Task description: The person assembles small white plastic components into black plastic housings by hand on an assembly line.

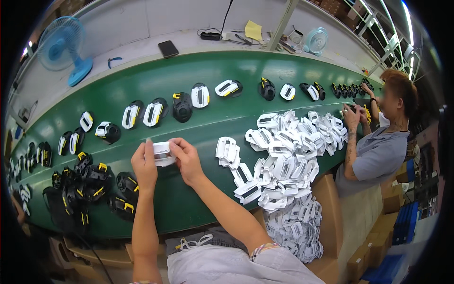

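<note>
Plainly, left fingers (148, 151) and right fingers (176, 150) clamp a white shell (161, 147), any lettering illegible.

Smooth plastic, glossy green tabletop (185, 209)
The held white frame (162, 147) looks like hard plastic with a soft sheen; the black casings (183, 110) look plastic too; the box (329, 201) is matt cardboard.

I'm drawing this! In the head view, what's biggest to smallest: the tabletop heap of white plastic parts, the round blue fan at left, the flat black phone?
1. Heap of white parts
2. Blue fan
3. Black phone
</note>
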The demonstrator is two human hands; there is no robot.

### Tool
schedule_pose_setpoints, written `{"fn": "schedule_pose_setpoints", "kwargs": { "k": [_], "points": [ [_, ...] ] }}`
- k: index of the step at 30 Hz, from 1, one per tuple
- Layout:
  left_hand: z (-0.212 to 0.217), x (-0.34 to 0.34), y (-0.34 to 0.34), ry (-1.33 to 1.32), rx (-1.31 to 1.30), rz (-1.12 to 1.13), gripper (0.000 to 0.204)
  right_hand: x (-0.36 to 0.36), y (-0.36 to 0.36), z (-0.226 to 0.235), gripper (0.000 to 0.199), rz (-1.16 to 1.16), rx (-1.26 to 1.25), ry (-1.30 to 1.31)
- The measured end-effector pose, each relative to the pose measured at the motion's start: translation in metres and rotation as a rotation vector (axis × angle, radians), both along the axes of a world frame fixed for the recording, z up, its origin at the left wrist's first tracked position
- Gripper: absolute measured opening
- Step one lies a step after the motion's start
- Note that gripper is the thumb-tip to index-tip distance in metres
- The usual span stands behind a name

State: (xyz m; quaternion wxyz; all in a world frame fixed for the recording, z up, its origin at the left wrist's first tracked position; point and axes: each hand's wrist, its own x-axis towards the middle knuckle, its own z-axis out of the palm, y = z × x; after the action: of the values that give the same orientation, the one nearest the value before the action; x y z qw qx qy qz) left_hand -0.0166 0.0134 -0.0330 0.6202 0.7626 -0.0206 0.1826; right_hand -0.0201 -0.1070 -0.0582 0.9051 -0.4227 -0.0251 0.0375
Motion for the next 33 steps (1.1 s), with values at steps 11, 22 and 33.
{"fn": "schedule_pose_setpoints", "kwargs": {
  "k": [11,22,33],
  "points": [
    [-0.001,-0.02,-0.018,-0.018,-0.131,-0.114,0.022,0.006,-0.021,-0.002,0.02,0.037,0.389,0.059],
    [-0.003,-0.013,0.001,-0.079,-0.233,0.041,0.028,0.001,-0.013,0.004,0.026,0.21,-0.09,0.03],
    [-0.003,-0.006,-0.004,0.035,-0.388,-0.224,0.016,-0.003,-0.005,0.006,0.015,0.167,-0.186,-0.016]
  ]
}}
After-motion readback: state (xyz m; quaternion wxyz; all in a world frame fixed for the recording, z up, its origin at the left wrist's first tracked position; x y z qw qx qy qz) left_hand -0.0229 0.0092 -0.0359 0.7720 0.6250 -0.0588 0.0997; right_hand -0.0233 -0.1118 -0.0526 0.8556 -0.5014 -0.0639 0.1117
